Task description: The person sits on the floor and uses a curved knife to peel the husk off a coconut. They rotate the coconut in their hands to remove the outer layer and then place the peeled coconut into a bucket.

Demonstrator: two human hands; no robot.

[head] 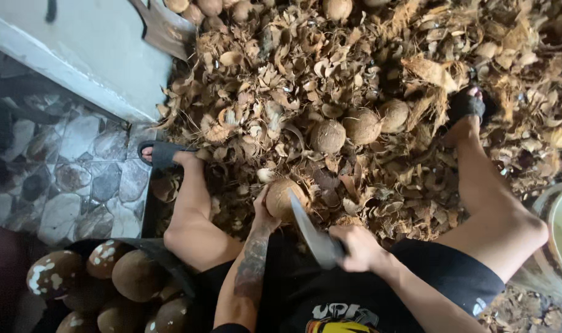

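Two hands on one coconut, blade at its side.

Left to right: basket of peeled coconuts (pixel 117 287) at lower left, by the left knee, within reach. Left hand (pixel 263 213) props the coconut (pixel 284 197) from behind, fingers curled against its shell, forearm running straight up from the lap; likely steadying it for the blade. Coconut sits between the legs, on the husk pile (pixel 355 80). Right hand (pixel 358 246) has fingers wrapped tight round the knife (pixel 311 231) handle, wrist cocked, blade angled up-left, its tip at the shell. Three more coconuts (pixel 361 126) lie further out on the husks. White bucket (pixel 561 231) at far right.
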